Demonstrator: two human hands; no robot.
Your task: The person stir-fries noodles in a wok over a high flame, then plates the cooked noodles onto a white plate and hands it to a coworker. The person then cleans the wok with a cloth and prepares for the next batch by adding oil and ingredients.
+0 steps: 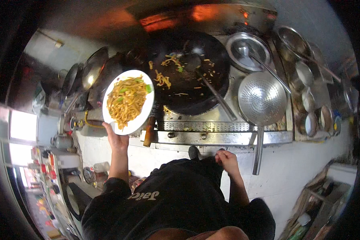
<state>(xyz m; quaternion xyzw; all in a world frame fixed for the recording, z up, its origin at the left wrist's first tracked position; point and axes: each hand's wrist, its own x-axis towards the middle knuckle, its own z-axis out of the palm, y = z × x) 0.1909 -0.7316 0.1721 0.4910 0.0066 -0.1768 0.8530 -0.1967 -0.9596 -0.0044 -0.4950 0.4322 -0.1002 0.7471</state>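
Note:
My left hand [119,142] grips the lower rim of a white oval plate [150,103], tilted in view to the left of the wok. Stir-fried noodles [127,102] with green pieces fill the plate's middle. My right hand [227,160] hangs before my body, below the stove's front edge, with its fingers curled and nothing visible in them. A large dark wok [180,102] sits on the stove with scattered noodle scraps [163,80] inside. A metal cooking ladle [217,97] rests in it, its handle leaning over the near right rim.
Right of the wok are a steel basin [232,49] with a ladle [271,72] across it and a perforated strainer [262,96], whose handle juts past the stove front. Several seasoning bowls [304,73] stand farther right. A wooden handle [149,132] protrudes at the stove's front left. Pans [94,69] stand at left.

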